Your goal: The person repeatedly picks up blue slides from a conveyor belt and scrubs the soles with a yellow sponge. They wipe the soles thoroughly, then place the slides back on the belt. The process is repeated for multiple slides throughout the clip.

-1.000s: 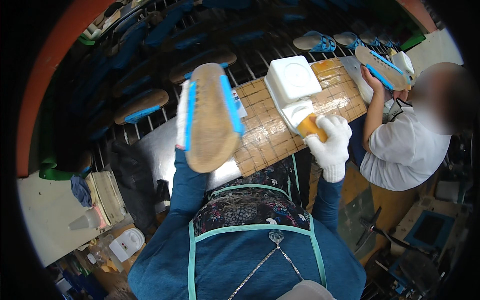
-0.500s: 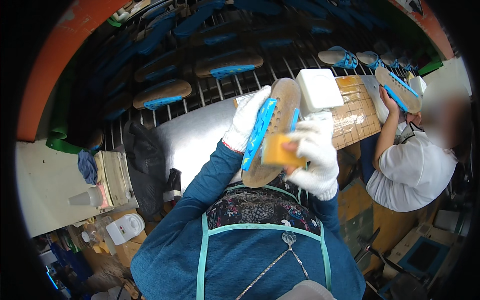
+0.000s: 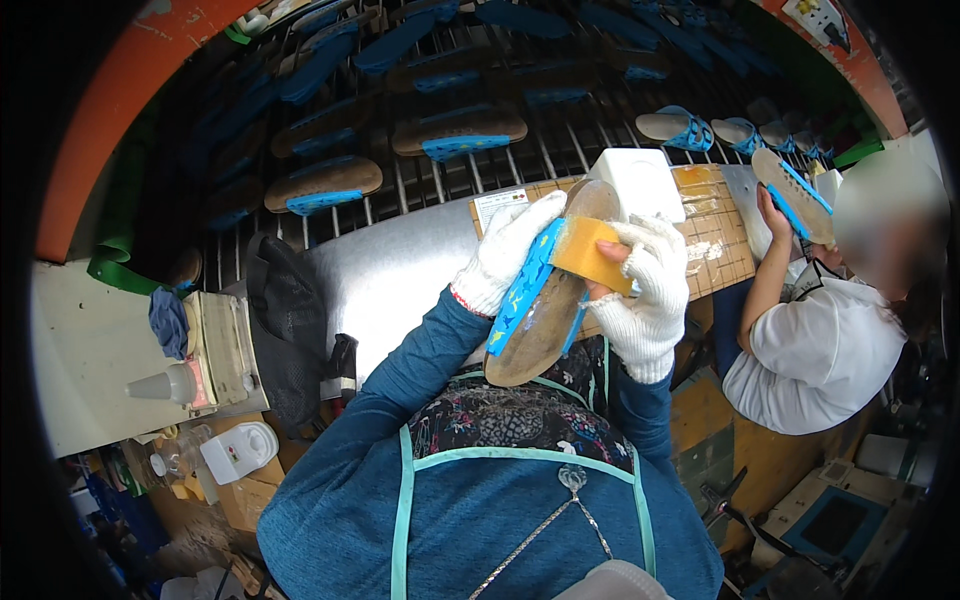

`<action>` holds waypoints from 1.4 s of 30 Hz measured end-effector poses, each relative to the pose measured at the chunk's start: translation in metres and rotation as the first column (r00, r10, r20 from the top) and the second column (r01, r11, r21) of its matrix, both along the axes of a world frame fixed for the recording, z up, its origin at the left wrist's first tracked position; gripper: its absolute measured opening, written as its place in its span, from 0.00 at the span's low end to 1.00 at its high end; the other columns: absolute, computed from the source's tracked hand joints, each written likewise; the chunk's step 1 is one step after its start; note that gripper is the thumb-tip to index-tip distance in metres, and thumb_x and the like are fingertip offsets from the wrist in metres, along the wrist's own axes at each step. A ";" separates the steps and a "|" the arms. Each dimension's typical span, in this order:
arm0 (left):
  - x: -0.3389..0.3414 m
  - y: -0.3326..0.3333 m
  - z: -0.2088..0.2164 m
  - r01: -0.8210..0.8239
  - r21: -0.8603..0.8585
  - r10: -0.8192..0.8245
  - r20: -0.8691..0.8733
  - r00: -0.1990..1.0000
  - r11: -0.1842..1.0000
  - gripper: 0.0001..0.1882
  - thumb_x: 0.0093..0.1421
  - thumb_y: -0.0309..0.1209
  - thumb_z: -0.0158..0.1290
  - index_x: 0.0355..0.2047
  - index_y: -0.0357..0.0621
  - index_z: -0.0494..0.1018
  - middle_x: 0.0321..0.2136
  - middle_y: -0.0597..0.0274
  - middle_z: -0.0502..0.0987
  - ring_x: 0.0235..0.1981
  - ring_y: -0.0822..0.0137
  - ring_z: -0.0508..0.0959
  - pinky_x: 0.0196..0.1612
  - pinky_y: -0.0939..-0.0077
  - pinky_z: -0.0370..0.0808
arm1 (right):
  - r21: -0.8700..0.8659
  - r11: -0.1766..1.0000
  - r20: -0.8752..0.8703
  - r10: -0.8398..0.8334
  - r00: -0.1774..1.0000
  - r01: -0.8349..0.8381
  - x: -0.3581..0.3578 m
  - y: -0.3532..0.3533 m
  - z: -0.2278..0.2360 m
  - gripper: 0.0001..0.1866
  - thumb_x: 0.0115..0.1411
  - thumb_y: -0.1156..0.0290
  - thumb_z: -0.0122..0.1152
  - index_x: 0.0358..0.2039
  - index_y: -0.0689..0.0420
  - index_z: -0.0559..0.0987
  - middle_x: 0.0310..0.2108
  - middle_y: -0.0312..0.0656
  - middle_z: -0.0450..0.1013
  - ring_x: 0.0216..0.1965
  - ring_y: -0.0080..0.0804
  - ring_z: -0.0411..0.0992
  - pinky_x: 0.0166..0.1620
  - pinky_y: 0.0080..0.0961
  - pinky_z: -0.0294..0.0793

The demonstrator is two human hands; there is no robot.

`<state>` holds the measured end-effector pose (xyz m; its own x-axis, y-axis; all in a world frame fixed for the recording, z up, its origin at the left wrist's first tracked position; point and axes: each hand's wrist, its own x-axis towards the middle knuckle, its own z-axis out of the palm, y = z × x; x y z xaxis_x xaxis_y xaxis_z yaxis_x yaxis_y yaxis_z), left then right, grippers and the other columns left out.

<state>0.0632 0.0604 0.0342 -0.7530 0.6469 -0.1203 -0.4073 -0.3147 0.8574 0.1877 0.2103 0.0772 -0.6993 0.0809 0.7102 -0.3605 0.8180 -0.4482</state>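
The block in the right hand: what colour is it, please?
The block is yellow-orange; the head view shows it best.

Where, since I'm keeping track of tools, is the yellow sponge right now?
The sponge is right of centre in the head view, in the right hand, over the sole's upper part, just below the white container.

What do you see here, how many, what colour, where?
Sandal sole: one, brown and blue, in the left hand
Sponge: one, yellow, in the right hand
Worktable: one, silver, middle
Taped board: one, brown, on the worktable
Container: one, white, on the board
Rack: one, dark, top
Racked soles: many, brown and blue, top
Mesh cloth: one, black, left
Cone: one, whitish, left
Rag: one, blue, left
Jug: one, white, lower left
Co-worker: one, white shirt, right, holding another sole
Apron: one, black patterned, bottom
Hands: two, white gloves, middle
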 end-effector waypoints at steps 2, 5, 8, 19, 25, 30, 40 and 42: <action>0.000 0.001 0.000 -0.005 -0.005 0.005 0.000 1.000 1.000 0.19 0.70 0.37 0.53 0.54 0.36 0.77 0.50 0.57 0.79 0.50 0.68 0.78 0.55 0.75 0.74 | 0.004 1.000 0.007 0.008 1.000 -0.008 0.000 0.001 0.001 0.27 0.39 0.73 0.73 0.46 0.49 0.83 0.48 0.43 0.78 0.55 0.49 0.69 0.64 0.46 0.61; -0.001 0.002 0.000 -0.017 -0.021 0.016 -0.041 0.999 1.000 0.19 0.69 0.37 0.53 0.52 0.36 0.78 0.48 0.58 0.80 0.49 0.69 0.79 0.54 0.75 0.75 | -0.007 1.000 0.035 0.022 0.999 -0.022 0.001 0.002 0.003 0.27 0.39 0.73 0.73 0.46 0.50 0.83 0.47 0.43 0.79 0.56 0.49 0.69 0.63 0.46 0.61; -0.004 0.004 0.001 -0.016 -0.005 0.015 -0.074 0.997 1.000 0.18 0.69 0.38 0.53 0.50 0.36 0.79 0.44 0.59 0.81 0.45 0.71 0.79 0.51 0.76 0.75 | -0.007 1.000 0.058 0.021 0.998 -0.020 0.002 0.002 0.003 0.27 0.38 0.73 0.72 0.45 0.50 0.83 0.45 0.43 0.79 0.55 0.50 0.69 0.63 0.46 0.61; -0.013 0.016 0.008 0.004 -0.025 -0.006 -0.072 0.997 1.000 0.22 0.67 0.47 0.55 0.46 0.41 0.81 0.36 0.62 0.82 0.38 0.74 0.81 0.41 0.79 0.78 | -0.099 0.994 0.045 0.052 0.998 -0.047 0.010 -0.009 -0.013 0.26 0.38 0.73 0.72 0.44 0.51 0.84 0.44 0.43 0.79 0.52 0.48 0.71 0.62 0.48 0.61; -0.019 0.025 0.006 -0.042 -0.028 0.038 -0.146 0.989 0.999 0.24 0.67 0.50 0.55 0.48 0.42 0.81 0.38 0.62 0.82 0.38 0.72 0.81 0.42 0.78 0.79 | -0.178 0.981 0.073 0.097 0.993 -0.082 0.016 -0.013 -0.017 0.26 0.38 0.74 0.72 0.44 0.52 0.84 0.45 0.45 0.79 0.52 0.48 0.72 0.59 0.45 0.65; -0.027 0.030 0.007 -0.039 -0.048 0.031 -0.155 0.987 0.998 0.25 0.67 0.51 0.54 0.49 0.43 0.80 0.39 0.62 0.82 0.38 0.73 0.80 0.43 0.78 0.78 | -0.181 0.978 0.081 0.121 0.989 -0.105 0.020 -0.016 -0.016 0.26 0.37 0.75 0.72 0.43 0.53 0.84 0.44 0.45 0.79 0.51 0.49 0.72 0.58 0.43 0.67; -0.038 0.040 0.009 -0.087 -0.050 0.076 -0.197 0.977 0.995 0.26 0.68 0.52 0.53 0.51 0.43 0.80 0.39 0.61 0.82 0.38 0.74 0.81 0.43 0.78 0.79 | -0.148 0.984 0.107 0.114 0.988 -0.098 0.025 -0.025 -0.012 0.24 0.36 0.75 0.71 0.40 0.52 0.85 0.42 0.45 0.79 0.51 0.50 0.72 0.56 0.43 0.68; -0.039 0.040 0.012 -0.112 -0.053 0.094 -0.262 0.961 0.992 0.26 0.68 0.52 0.52 0.51 0.43 0.80 0.39 0.61 0.82 0.37 0.74 0.81 0.43 0.78 0.79 | -0.150 0.982 0.101 0.134 0.986 -0.118 0.026 -0.026 -0.013 0.24 0.36 0.74 0.71 0.40 0.52 0.85 0.42 0.44 0.79 0.51 0.50 0.72 0.56 0.43 0.68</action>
